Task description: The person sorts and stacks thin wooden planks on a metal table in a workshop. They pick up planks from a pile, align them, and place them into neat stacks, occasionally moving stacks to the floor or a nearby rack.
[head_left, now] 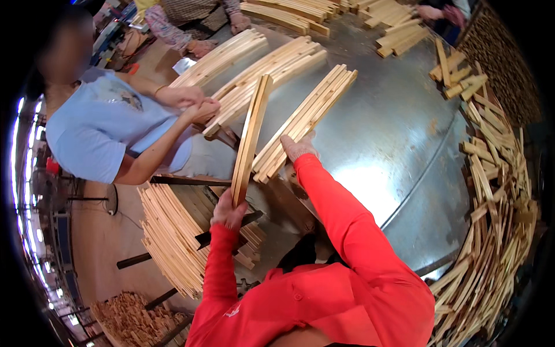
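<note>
My left hand point(229, 211) is closed round the lower end of a wooden strip point(252, 136), which it holds tilted up off the metal table point(381, 139). Whether that is one strip or two pressed together I cannot tell. Beside it, a row of wooden strips point(312, 118) lies side by side on the table. My right hand point(298, 148) rests on the near right edge of this row, its fingers bent over the wood and its thumb side partly hidden. Both my arms are in red sleeves.
A co-worker in a light blue shirt point(121, 127) stands at the left, next to further wooden strips point(272, 69). Stacked strips point(173, 237) lie on a rack below left. Loose offcuts point(491, 231) pile along the right. Other people's hands point(430, 13) are at the far side.
</note>
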A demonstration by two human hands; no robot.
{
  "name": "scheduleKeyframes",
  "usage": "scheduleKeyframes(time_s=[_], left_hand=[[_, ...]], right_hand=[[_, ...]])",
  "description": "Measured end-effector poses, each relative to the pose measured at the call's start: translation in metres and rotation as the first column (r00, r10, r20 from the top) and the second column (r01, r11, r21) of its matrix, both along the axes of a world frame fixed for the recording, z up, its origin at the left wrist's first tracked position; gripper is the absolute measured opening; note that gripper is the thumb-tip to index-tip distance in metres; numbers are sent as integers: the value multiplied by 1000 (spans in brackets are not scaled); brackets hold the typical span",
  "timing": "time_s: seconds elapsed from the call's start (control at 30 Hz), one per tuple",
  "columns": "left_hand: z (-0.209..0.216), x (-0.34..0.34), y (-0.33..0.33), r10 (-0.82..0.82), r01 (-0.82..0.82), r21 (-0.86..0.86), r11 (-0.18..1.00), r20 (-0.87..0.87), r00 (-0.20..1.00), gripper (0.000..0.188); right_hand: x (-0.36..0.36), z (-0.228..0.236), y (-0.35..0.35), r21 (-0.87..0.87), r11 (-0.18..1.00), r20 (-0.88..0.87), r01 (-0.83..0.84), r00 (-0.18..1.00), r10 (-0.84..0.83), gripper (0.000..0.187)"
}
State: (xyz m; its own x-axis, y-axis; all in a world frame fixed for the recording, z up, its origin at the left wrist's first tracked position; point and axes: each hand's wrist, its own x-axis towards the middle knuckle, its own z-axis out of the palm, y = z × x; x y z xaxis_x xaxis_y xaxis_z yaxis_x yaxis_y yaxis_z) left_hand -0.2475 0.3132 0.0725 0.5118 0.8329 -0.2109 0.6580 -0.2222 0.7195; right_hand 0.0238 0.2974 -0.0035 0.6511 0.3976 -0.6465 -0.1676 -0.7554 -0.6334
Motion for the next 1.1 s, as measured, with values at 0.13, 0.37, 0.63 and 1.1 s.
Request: scheduleKeyframes(time_s=[0.13,0.37,0.63,1.1], left_hand=[[1,-74,-56,143,-154,118,981,91,986,49],[21,-155,-188,581,-641,83,763,345,737,45],[23,-256,-189,856,-940,30,341,402,324,52],[-157,-498,-16,834,-838,252,484,-421,356,70]], right_hand=[[8,-14,53,149,988,66,26,997,-36,120],[24,-53,40,631,612,-607,478,794,6,29],[-24,-58,-100,493,380,-866,782,400,301,19],[-60,-59,-207,532,639,-660,555,745,-98,30]])
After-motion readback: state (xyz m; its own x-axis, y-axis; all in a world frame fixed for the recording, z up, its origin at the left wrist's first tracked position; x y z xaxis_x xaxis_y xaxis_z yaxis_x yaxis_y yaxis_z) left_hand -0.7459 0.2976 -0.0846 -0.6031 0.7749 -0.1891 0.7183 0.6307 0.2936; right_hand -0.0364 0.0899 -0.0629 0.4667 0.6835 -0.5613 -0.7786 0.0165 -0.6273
